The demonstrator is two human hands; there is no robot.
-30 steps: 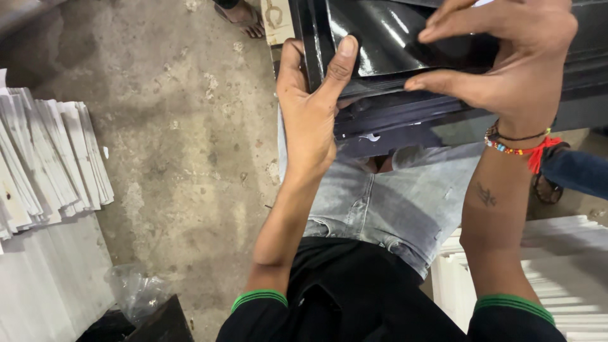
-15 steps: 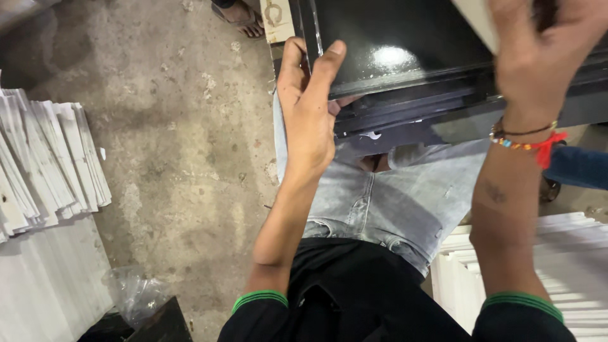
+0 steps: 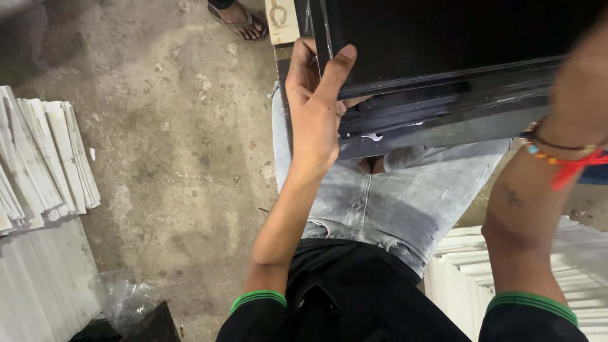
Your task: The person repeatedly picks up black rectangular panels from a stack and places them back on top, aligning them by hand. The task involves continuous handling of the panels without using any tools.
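Note:
A stack of glossy black flat panels (image 3: 443, 44) rests across my lap, over my grey jeans (image 3: 380, 202). My left hand (image 3: 313, 114) grips the stack's left edge, with the thumb on the top panel and the fingers wrapped around the side. Blurred, my right hand (image 3: 579, 82) rises at the frame's right edge above the panels. Only its base and the wrist with a beaded bracelet and red thread (image 3: 557, 158) show, and its fingers are cut off.
Piles of white slats lie on the concrete floor (image 3: 171, 126), one at the left (image 3: 44, 158) and one at the lower right (image 3: 506, 266). Another person's sandalled foot (image 3: 237, 16) stands at the top. A clear plastic bag (image 3: 123, 297) sits at the lower left.
My right hand let go of the curved black sheet it held over the stack and swung up and right, partly out of frame. The view moved closer. My left hand kept its grip.

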